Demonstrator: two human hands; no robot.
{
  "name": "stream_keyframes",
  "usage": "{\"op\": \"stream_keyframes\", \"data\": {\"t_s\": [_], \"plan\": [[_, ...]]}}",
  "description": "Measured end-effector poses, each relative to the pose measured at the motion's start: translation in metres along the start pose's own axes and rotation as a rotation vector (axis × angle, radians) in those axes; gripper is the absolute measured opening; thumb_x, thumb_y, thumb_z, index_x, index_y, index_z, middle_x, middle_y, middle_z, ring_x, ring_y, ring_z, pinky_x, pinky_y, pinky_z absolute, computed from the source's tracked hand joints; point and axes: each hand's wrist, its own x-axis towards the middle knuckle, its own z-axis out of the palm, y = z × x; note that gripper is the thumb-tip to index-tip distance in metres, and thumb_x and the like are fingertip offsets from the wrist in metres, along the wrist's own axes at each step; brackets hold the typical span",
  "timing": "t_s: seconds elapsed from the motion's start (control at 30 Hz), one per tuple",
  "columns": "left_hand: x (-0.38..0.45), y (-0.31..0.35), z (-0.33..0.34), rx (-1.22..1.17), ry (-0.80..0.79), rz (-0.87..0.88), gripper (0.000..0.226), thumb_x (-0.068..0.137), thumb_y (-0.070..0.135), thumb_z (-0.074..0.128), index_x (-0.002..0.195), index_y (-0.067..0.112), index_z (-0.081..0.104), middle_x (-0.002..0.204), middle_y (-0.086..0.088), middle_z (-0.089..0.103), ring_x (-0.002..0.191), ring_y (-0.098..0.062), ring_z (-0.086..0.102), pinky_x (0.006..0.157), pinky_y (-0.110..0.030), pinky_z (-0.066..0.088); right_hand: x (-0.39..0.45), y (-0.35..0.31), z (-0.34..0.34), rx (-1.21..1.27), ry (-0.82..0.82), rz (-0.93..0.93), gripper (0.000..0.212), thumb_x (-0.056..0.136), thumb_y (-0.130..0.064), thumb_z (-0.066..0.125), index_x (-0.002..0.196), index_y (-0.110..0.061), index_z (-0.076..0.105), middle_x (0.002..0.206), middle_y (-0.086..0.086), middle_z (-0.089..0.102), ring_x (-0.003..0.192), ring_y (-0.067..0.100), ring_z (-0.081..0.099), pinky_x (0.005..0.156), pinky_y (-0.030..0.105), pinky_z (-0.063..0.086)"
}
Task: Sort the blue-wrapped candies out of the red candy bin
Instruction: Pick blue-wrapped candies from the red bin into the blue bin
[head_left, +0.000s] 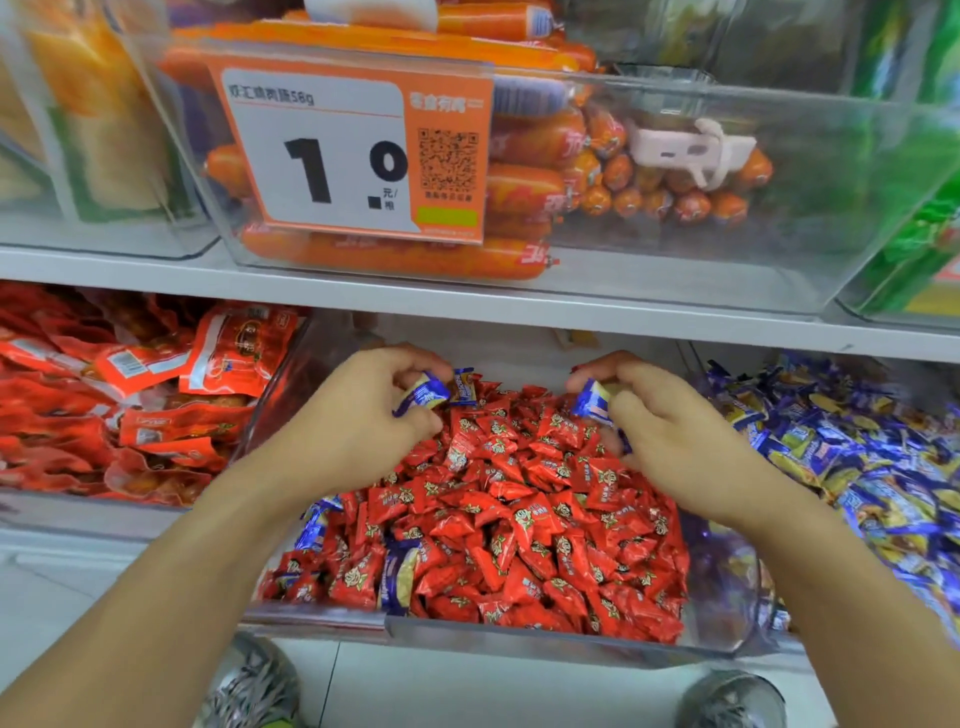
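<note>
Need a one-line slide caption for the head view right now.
Both hands, left hand and right hand, each pinch a blue candy over the red candy bin.

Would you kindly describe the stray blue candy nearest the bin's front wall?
Find the clear plastic bin of red-wrapped candies on the lower shelf. Near its front left lies a blue-and-yellow wrapped candy, standing out among red neighbours, untouched by either hand.

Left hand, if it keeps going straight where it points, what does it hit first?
Likely the loose blue candy lying just past the left hand, which already pinches a blue-wrapped candy. Depth is unclear; beyond is the bin's back wall.
</note>
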Motion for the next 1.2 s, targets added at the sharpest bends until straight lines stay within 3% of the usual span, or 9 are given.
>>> {"op": "stream_keyframes", "data": {"t_s": [0.1,0.23,0.37,0.53,0.67,0.83,0.9,1.07,1.2], "plan": [[-0.019,0.006,-0.012,-0.200,-0.141,-0.035,0.025,0.077,0.008,0.063,0.088,0.031,0.061,0.083,-0.012,0.064,0.073,-0.043,0.059,0.074,-0.059,0.050,-0.004,-0.012,0.014,-0.031,-0.073,-0.060,0.028,0.099,-0.026,0.046,0.077,-0.017,0.061,0.056,-0.011,0.045,0.049,0.004,0.039,0.054,0.028,0.031],[-0.044,0.006,-0.020,0.234,-0.410,-0.110,0.018,0.081,0.040,0.071,0.080,0.027,0.059,0.071,0.008,0.062,0.060,-0.009,0.054,0.068,-0.040,0.050,-0.012,-0.025,0.039,-0.254,-0.161,-0.211,0.044,0.091,-0.058,0.051,0.074,-0.018,0.054,0.058,-0.008,0.043,0.052,0.006,0.039,0.051,0.020,0.034],[-0.055,0.002,-0.003,0.771,-0.443,-0.139,0.054,0.075,0.067,0.064,0.080,0.014,0.067,0.075,-0.001,0.068,0.073,-0.015,0.064,0.067,-0.032,0.053,-0.008,-0.033,0.053,-0.285,-0.220,-0.258,0.033,0.095,-0.051,0.048,0.085,-0.023,0.061,0.068,-0.013,0.052,0.065,-0.001,0.049,0.058,0.014,0.035],[-0.050,-0.001,-0.009,0.631,-0.457,-0.090,0.040,0.076,0.056,0.072,0.079,0.016,0.069,0.073,0.000,0.067,0.065,-0.014,0.059,0.059,-0.028,0.045,0.031,-0.028,0.038,-0.638,-0.093,-0.233,0.015,0.099,-0.038,0.051,0.102,-0.030,0.063,0.105,-0.004,0.067,0.098,0.018,0.062,0.086,0.037,0.050],[-0.033,-0.006,-0.020,0.424,-0.304,-0.148,0.029,0.076,0.051,0.075,0.079,0.024,0.062,0.078,0.008,0.065,0.069,-0.006,0.060,0.065,-0.027,0.050,0.083,-0.010,0.032,-0.809,-0.214,-0.058,0.041,0.095,-0.012,0.051,0.131,-0.032,0.050,0.130,0.000,0.055,0.116,0.022,0.052,0.091,0.031,0.043],[0.007,-0.015,-0.009,0.247,-0.096,-0.243,0.026,0.083,0.028,0.071,0.087,0.005,0.060,0.073,-0.008,0.060,0.050,-0.020,0.052,0.053,-0.030,0.045,0.126,-0.016,0.061,-0.732,-0.330,-0.036,0.069,0.096,-0.003,0.053,0.150,-0.038,0.027,0.131,0.003,0.055,0.091,0.018,0.059,0.065,0.027,0.048],[0.022,-0.019,-0.004,0.294,-0.026,-0.209,0.024,0.088,0.028,0.060,0.101,0.008,0.064,0.074,-0.007,0.063,0.056,-0.021,0.055,0.058,-0.034,0.048,0.135,-0.017,0.074,-0.780,-0.352,-0.105,0.074,0.096,-0.006,0.058,0.153,-0.035,0.021,0.139,0.007,0.052,0.103,0.023,0.060,0.076,0.029,0.052],[0.036,-0.023,0.010,0.425,-0.013,-0.262,0.031,0.096,0.019,0.044,0.119,0.022,0.063,0.119,-0.010,0.065,0.097,-0.028,0.062,0.086,-0.032,0.051,0.142,-0.008,0.087,-0.751,-0.403,-0.182,0.058,0.096,-0.025,0.062,0.148,-0.034,0.038,0.141,0.008,0.053,0.118,0.029,0.056,0.091,0.031,0.046],[0.038,-0.031,0.017,0.480,0.004,-0.349,0.027,0.093,0.028,0.053,0.117,0.018,0.061,0.116,-0.009,0.064,0.100,-0.028,0.061,0.082,-0.030,0.049,0.139,0.001,0.085,-0.652,-0.309,-0.158,0.041,0.097,-0.030,0.061,0.137,-0.027,0.054,0.146,0.004,0.048,0.125,0.029,0.052,0.093,0.029,0.040]]}}
